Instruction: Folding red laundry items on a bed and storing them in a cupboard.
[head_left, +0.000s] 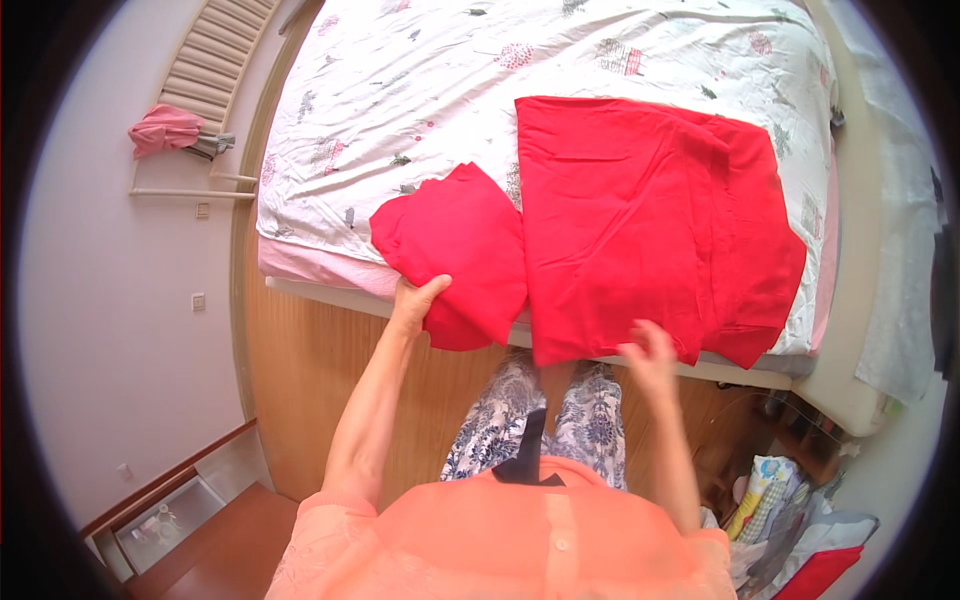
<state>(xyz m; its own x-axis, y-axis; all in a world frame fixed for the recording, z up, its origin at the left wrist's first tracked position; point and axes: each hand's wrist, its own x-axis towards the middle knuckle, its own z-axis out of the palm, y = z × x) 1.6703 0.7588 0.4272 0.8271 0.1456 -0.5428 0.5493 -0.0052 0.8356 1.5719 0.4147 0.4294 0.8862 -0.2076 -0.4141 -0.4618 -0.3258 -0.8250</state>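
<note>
A large red cloth lies folded in layers on the bed, its front edge hanging slightly over the mattress. Left of it, touching its side, is a smaller red cloth, loosely bunched with a crumpled outline. My left hand grips that smaller cloth at its near left edge, thumb on top and the fingers hidden beneath. By the front edge of the large cloth is my right hand, slightly blurred, its fingers loosely curved and apart with nothing visible in them.
A bed with a white patterned sheet fills the far side, its pale headboard at right. Pink cloth hangs by a wall radiator. Folded textiles are piled low right. A brown wooden surface stands low left.
</note>
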